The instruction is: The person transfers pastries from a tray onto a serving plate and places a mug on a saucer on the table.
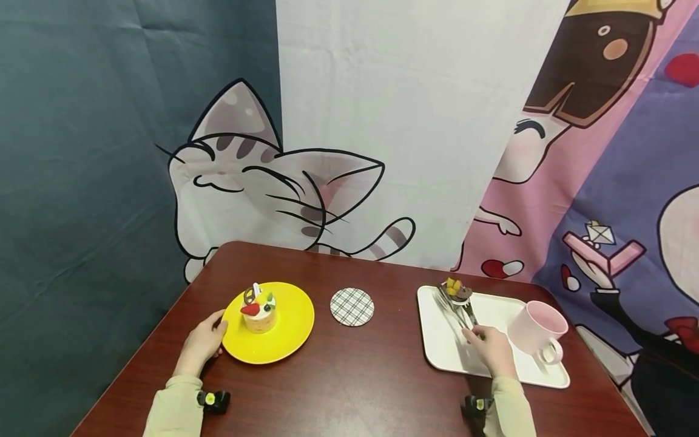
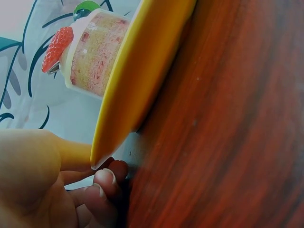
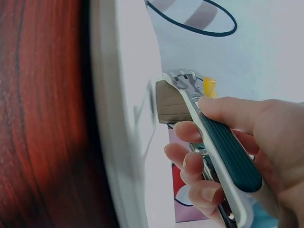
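Observation:
My left hand grips the near-left rim of a yellow plate, thumb at the edge and curled fingers below it. On that plate stands a small round cake with a strawberry, a green leaf and cream on top. Over a white tray, my right hand pinches a fork with a dark green and white handle. A second metal utensil lies alongside, partly hidden by the fingers; I cannot tell whether it is held too. Just beyond the fork is a chocolate cake with yellow pieces.
A pink mug stands on the tray's right side, its handle toward the front. Between plate and tray lies a round checked coaster. The brown table ends at a cloth backdrop with cartoon figures.

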Action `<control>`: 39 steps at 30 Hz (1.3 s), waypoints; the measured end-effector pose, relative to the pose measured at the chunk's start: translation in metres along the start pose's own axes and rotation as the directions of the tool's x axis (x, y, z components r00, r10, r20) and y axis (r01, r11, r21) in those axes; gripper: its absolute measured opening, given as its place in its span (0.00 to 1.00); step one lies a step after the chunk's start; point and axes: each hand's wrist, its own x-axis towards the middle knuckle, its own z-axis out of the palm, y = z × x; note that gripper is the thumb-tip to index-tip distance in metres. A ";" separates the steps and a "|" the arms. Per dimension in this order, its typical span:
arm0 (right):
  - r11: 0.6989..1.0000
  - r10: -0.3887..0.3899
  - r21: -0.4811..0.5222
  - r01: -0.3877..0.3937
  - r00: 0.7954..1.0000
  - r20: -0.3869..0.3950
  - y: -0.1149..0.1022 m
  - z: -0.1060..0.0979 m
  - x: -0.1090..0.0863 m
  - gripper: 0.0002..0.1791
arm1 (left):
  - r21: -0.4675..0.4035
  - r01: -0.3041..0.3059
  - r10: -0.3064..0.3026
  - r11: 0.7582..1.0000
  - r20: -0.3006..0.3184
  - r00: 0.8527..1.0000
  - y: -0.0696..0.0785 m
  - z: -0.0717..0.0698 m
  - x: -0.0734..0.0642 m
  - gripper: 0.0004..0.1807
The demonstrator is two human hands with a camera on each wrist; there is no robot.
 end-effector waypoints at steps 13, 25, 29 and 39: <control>1.000 -0.006 0.018 0.006 1.000 -0.001 -0.006 -0.014 -0.016 0.15 | -0.007 -0.012 0.012 1.000 0.002 1.000 -0.002 -0.001 -0.002 0.29; 0.999 -0.044 -0.001 0.044 0.998 -0.044 -0.027 -0.021 -0.029 0.12 | 0.011 -0.015 0.015 1.000 -0.006 1.000 -0.001 0.000 0.000 0.28; 0.997 -0.072 -0.010 0.072 0.996 -0.053 -0.035 -0.020 -0.032 0.12 | 0.009 -0.009 0.009 1.000 -0.010 1.000 -0.003 0.000 0.000 0.28; 0.992 -0.129 -0.002 0.129 0.991 -0.048 -0.054 -0.013 -0.035 0.11 | 0.005 -0.009 0.009 1.000 -0.015 1.000 -0.001 0.001 0.000 0.28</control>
